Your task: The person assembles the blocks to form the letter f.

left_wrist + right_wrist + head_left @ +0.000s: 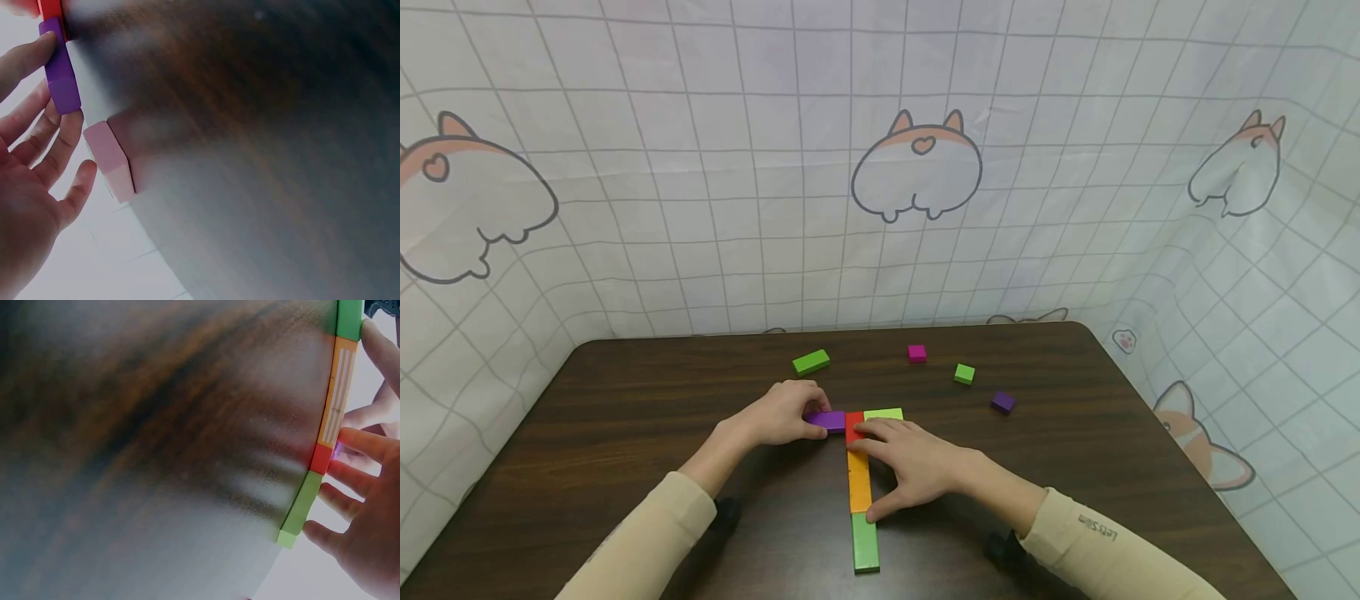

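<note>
My left hand (781,413) pinches a purple block (829,422) between thumb and fingers; its right end meets a red block (853,418). In the left wrist view the thumb lies on the purple block (61,72). Below the red block runs an orange block (859,487), then a green block (865,542), forming a column. A light green block (883,413) extends right from the red one. My right hand (921,460) spreads its fingers along these blocks, fingertips at the red one and thumb near the orange-green joint. The right wrist view shows fingertips touching the red block (321,459).
Farther back on the dark wooden table (647,417) lie a green block (811,362), a magenta block (917,353), a small green block (964,374) and a dark purple block (1002,402). A pinkish-looking block (110,156) shows in the left wrist view. Patterned cloth (737,183) hangs behind.
</note>
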`<state>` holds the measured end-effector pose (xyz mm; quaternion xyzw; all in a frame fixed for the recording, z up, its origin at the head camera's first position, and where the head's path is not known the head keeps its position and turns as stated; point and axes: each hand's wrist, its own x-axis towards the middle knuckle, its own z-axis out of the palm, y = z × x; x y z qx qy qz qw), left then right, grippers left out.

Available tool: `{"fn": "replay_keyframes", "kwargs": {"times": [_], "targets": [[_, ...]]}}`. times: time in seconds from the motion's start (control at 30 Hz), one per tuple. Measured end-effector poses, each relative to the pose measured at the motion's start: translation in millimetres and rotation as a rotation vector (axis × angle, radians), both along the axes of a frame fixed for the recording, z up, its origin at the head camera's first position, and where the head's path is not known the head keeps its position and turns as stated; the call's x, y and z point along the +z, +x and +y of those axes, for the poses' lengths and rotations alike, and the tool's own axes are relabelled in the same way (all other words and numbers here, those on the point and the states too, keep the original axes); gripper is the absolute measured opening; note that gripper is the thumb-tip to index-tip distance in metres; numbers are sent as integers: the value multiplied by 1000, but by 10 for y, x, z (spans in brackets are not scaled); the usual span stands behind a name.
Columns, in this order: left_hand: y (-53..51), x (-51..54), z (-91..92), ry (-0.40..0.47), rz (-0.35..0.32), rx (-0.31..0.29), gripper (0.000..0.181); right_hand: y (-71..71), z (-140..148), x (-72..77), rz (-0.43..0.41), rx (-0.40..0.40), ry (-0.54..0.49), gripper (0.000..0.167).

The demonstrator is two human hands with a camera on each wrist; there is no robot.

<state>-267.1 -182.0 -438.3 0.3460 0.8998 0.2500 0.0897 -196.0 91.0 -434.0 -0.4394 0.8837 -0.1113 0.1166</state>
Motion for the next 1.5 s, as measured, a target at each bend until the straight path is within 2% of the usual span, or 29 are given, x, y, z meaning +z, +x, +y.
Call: {"fn": "replay_keyframes", "kwargs": {"times": [0.33, 0.57, 0.73, 1.03, 1.23, 1.5], "targets": [[-6, -35, 25, -57, 13, 31, 25, 6, 2, -2, -1, 1, -5, 92], [-8, -29, 21, -55, 16, 27, 26, 6, 5, 6, -4, 2, -7, 92], [-7, 2, -16, -20, 11, 16, 25, 5, 6, 7, -3, 3, -8, 92], [-44, 25, -212, 65, -5, 101, 32, 10, -1, 9, -1, 4, -9, 92], [-91, -23, -385, 115, 29, 110, 39, 16, -7, 27, -10, -1, -6, 92], [-112, -35, -567, 154, 42, 162, 45, 26, -14, 22, -7, -6, 1, 92]]}}
